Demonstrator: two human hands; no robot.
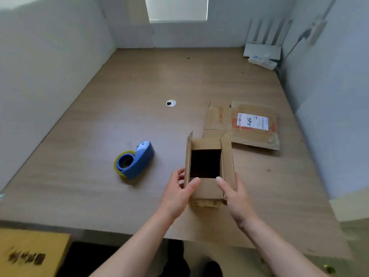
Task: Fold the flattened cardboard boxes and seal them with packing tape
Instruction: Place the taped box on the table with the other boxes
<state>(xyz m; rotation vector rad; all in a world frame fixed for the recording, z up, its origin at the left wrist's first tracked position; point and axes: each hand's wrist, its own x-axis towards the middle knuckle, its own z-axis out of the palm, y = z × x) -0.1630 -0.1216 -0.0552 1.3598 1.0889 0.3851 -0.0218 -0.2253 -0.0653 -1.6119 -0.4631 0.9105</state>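
Upright, box (205, 188) mouth upward

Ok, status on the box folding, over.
Left hand and right hand grip the open box, top flaps up. Tape dispenser untouched, left. Flattened box behind. Nothing blocking.

1. The box (205, 188) is plain brown corrugated cardboard, matt, with the fluting showing along its raw flap edges.
2. The flat box (241, 124) is the same matt cardboard, creased and scuffed, with a white paper label (252, 121) and strips of glossy tape.
3. The dispenser (139, 159) is blue plastic, smooth, holding a roll of clear, yellowish, shiny tape.
4. The counter (139, 96) is wood-grain laminate, smooth with a dull sheen.
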